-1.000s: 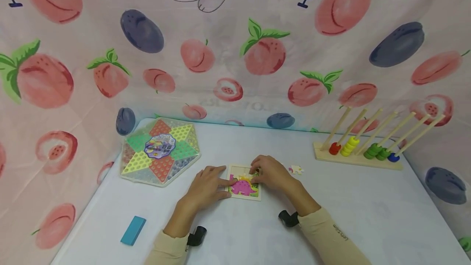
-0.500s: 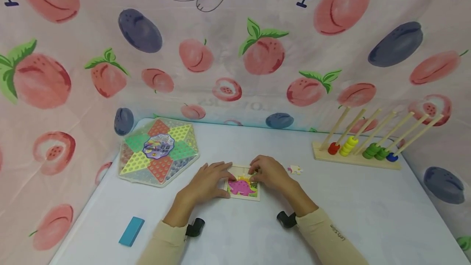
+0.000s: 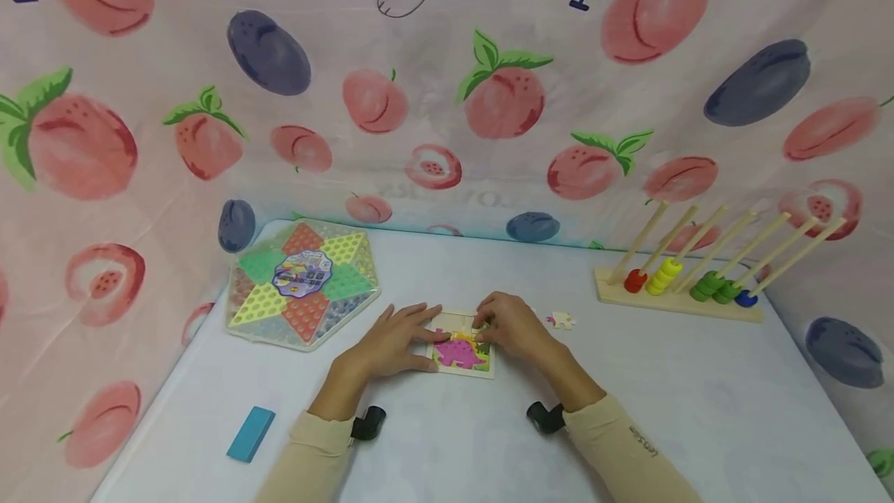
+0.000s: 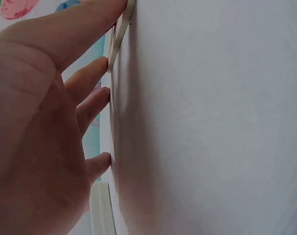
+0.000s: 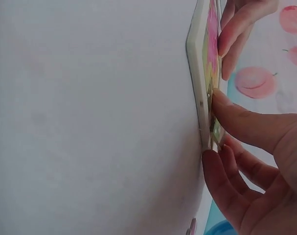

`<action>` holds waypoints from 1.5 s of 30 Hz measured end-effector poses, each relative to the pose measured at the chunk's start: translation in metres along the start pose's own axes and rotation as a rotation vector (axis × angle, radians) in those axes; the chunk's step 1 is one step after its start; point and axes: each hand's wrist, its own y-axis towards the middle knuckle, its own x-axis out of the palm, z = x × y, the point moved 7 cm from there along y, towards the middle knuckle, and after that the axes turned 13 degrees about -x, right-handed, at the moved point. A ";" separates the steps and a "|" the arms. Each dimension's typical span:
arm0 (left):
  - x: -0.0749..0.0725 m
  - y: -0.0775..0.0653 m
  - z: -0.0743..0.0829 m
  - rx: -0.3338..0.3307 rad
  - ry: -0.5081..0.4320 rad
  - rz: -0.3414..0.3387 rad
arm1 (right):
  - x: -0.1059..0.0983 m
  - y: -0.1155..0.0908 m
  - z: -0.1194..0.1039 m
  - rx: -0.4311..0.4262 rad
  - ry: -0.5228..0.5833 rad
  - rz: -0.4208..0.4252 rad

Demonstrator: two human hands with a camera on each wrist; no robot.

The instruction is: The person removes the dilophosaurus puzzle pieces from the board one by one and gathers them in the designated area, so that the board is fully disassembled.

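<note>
Fingers of the left hand (image 3: 393, 341) have shifted toward the upper-left corner of the dinosaur puzzle (image 3: 462, 356), just below picture centre; they spread, gripping nothing. Bent right-hand (image 3: 513, 326) fingers pinch its right side. Best steady it, align edges, press flat.

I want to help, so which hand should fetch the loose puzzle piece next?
Probably the right hand, once free: it's nearer the loose piece, on the same side of the puzzle. The left hand is on the opposite side.

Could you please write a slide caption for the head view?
Left hand and right hand touch a dinosaur puzzle; a loose piece lies to its right.
</note>
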 end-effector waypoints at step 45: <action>0.002 -0.002 -0.002 -0.048 0.023 -0.019 | -0.004 -0.006 0.015 0.063 0.254 0.042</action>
